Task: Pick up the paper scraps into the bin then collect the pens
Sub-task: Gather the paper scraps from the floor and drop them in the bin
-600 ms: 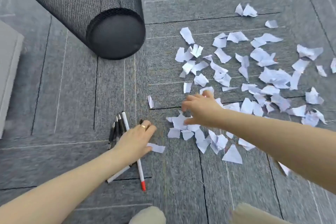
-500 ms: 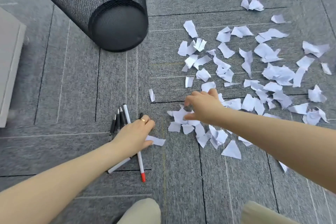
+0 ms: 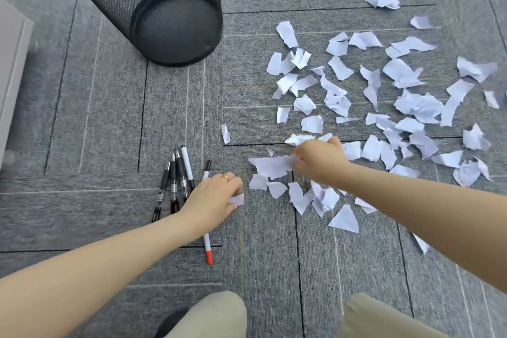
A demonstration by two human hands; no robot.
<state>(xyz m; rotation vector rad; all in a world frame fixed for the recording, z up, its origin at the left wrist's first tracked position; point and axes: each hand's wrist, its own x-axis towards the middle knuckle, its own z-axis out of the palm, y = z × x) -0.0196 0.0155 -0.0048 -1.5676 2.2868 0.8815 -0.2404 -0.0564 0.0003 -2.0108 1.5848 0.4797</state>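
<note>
Several white paper scraps [image 3: 381, 96] lie scattered over the grey carpet to the right. My right hand [image 3: 319, 159] grips a large scrap [image 3: 271, 166] at the near left edge of the pile. My left hand [image 3: 212, 199] pinches a small scrap [image 3: 238, 199] beside the pens. Several pens [image 3: 177, 178] lie in a bunch left of that hand, and a white pen with a red cap [image 3: 207, 244] runs partly under it. The black mesh bin [image 3: 164, 3] stands at the upper left.
A grey cabinet edge [image 3: 12, 68] stands at the far left. My knees [image 3: 214, 315] show at the bottom edge. One lone scrap [image 3: 225, 133] lies between the pens and the pile. Bare carpet [image 3: 96, 104] lies between the bin and the pens.
My left hand has closed on the small scrap near the pens. My right hand has curled down onto a large scrap at the pile's edge. The view shifted slightly.
</note>
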